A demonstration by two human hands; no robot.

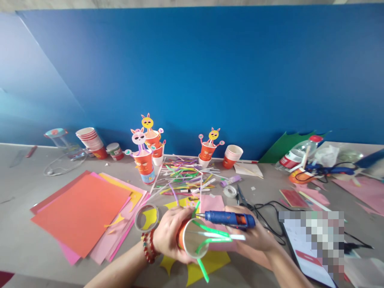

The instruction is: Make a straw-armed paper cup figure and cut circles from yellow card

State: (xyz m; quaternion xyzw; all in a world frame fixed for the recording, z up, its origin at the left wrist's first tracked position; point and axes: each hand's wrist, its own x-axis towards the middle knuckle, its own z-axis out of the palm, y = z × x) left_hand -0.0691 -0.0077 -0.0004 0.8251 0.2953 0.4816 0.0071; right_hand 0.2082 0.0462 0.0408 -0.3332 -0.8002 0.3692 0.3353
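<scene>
My left hand [172, 234] is wrapped round an orange paper cup [195, 244] tipped so its open mouth faces me. Green bendy straws [214, 229] and a white straw [240, 237] stick out of the cup, and one green piece pokes out below its side. My right hand [252, 234] grips a blue hot glue gun [229, 219], whose metal nozzle points left at the cup's upper rim, close to my left fingers. Whether the nozzle touches the cup I cannot tell. Yellow paper scraps [210, 266] and pink paper lie beneath both hands.
Orange and pink paper sheets [81, 212] lie at left beside a tape roll [147, 218]. Loose straws [186, 172] spread behind the hands, near decorated cup figures [143, 162] and stacked cups [231, 156]. Scissors [243, 199], black cable [264, 212], a bottle [300, 152] and a tablet [303, 248] are right.
</scene>
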